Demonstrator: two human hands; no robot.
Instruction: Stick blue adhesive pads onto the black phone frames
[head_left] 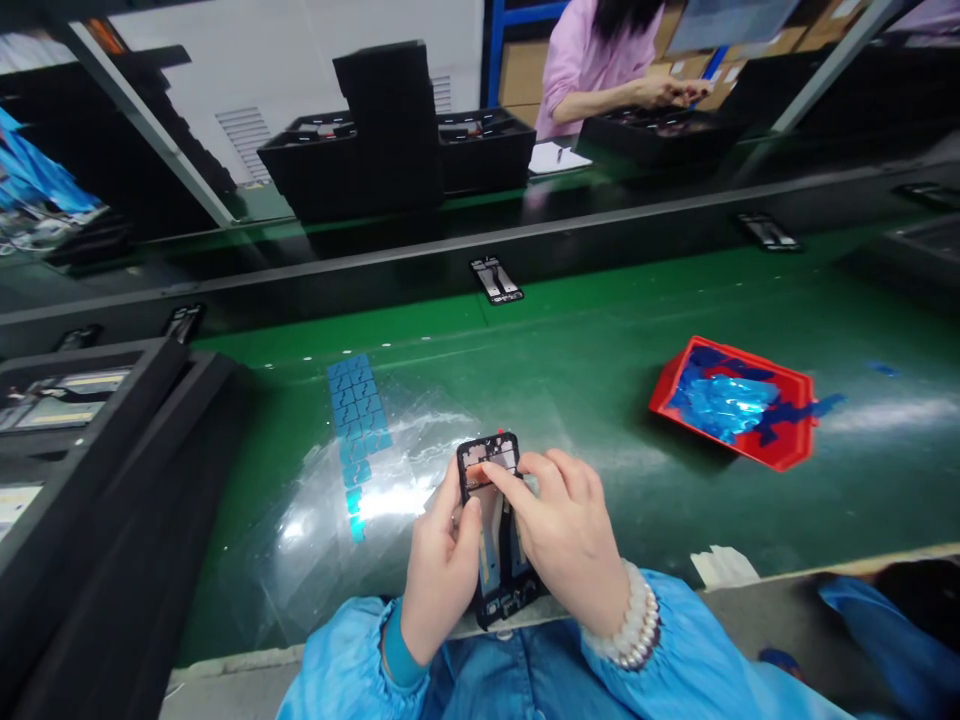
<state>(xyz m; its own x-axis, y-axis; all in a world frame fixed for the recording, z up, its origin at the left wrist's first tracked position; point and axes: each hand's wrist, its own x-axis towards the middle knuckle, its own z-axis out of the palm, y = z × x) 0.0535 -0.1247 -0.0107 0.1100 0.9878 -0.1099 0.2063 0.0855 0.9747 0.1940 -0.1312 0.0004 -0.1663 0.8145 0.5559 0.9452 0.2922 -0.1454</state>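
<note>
A black phone frame (pixel 510 540) with a dark flex strip down its middle and an orange patch near its top tilts just above the front edge of the bench. My left hand (pixel 442 560) is closed round its left side, thumb on the inner face. Against the upper right side lies my right hand (pixel 574 530), one digit pressing near the orange patch and the others bent at the edge. Whether a small piece lies under that fingertip is hidden. Left of my hands, a clear sheet carries rows of blue film stickers (pixel 358 405).
A red bin (pixel 795 420) with crumpled blue film stands at right. More phone frames (pixel 495 280) lie along the back ledge. Black foam trays (pixel 142 400) are stacked at left. Across the divider, a person in a pink sleeve (pixel 570 70) works over a black box (pixel 660 135).
</note>
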